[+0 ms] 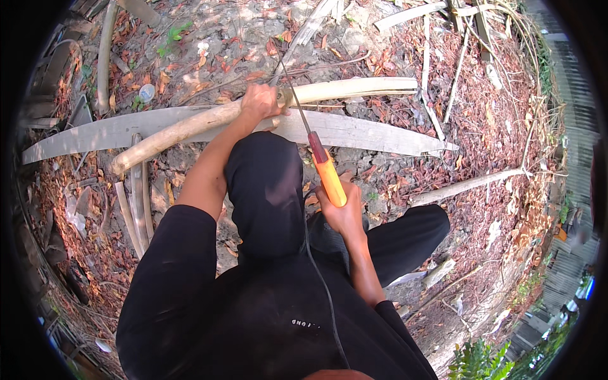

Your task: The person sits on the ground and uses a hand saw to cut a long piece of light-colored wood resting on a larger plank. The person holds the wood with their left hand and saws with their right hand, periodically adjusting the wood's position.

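Note:
A handsaw (329, 176) with an orange and dark red handle is in my right hand (345, 212), its fingers wrapped round the rear of the grip. Its thin blade, seen nearly edge-on, slants up and away across a pale wooden pole (183, 128). Whether the teeth have cut into the wood cannot be made out. My left hand (259, 101) grips the pole just left of the blade. Under the pole lies a long grey plank (373, 134), which curves in this view. My bent knee in black cloth is close below my left hand.
Dry leaves and dirt cover the ground. Loose sticks lie at the left, and a branch (468, 186) lies to the right. More wood pieces (411, 15) are at the far side. A dark cord (320, 278) hangs down my front. Corrugated sheeting (573, 253) stands at the right edge.

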Demonstrator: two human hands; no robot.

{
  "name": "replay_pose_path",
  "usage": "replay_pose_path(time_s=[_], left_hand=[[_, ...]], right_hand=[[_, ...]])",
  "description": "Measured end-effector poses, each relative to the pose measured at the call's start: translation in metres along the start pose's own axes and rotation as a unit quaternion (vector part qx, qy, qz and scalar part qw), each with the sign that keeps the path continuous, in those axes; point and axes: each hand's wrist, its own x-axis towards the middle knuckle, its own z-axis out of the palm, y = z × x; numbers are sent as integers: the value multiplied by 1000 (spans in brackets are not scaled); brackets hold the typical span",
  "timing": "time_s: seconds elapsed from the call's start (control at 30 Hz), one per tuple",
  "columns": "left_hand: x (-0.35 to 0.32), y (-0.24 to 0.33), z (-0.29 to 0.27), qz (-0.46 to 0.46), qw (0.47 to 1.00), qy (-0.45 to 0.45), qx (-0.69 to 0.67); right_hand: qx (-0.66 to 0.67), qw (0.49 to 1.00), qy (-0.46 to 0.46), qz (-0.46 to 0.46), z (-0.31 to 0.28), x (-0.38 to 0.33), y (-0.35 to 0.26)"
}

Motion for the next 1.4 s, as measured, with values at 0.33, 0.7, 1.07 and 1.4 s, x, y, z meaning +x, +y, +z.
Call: replay_pose_path(time_s=[0.33, 0.7, 1.07, 1.4], left_hand=[[32, -6, -2, -5, 999, 31, -37], [21, 3, -8, 11, 997, 66, -37], [22, -6, -16, -22, 998, -33, -47], [19, -3, -20, -35, 997, -45, -48]], right_hand=[[-67, 987, 36, -142, 20, 36, -12], [-32, 997, 51, -52, 31, 37, 23], [26, 998, 47, -37, -43, -47, 6], [43, 998, 34, 18, -38, -59, 7]])
